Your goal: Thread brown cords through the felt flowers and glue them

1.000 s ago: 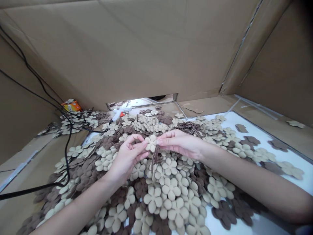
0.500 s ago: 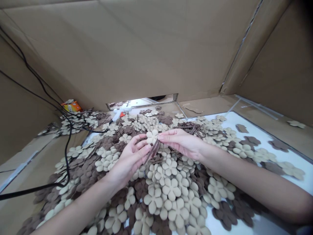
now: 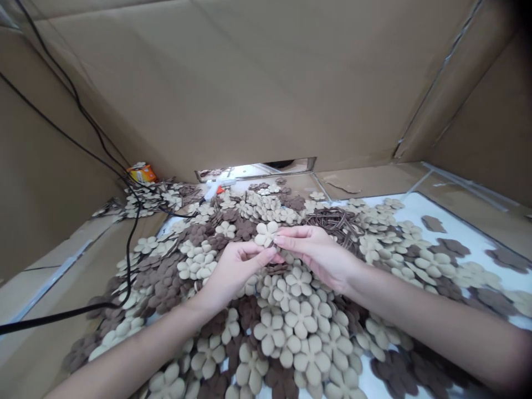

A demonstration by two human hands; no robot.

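A cream five-petal fabric flower (image 3: 266, 234) is pinched at its right edge between the thumb and fingers of my right hand (image 3: 322, 252). Just below it, my left hand (image 3: 241, 263) is closed, its thumb pressed toward the fingers. A dark bit of striped brown ribbon (image 3: 273, 244) shows behind the flower and runs into my left fingers, which cover the rest. Beneath both hands spreads a deep pile of cream flowers (image 3: 300, 318) and brown flowers (image 3: 164, 291). Behind my right hand lies a tangled bundle of the same ribbon (image 3: 332, 220).
A white glue gun (image 3: 216, 185) with an orange trigger lies at the back. Its black cable (image 3: 129, 266) loops down the left side. An orange-yellow box (image 3: 142, 173) stands back left. Cardboard walls (image 3: 257, 83) enclose the surface, with a slot (image 3: 255, 169) at the rear.
My left hand has closed in toward the flower, and the hanging ribbon end is now mostly hidden. My right hand keeps its pinch. The camera view has turned slightly left.
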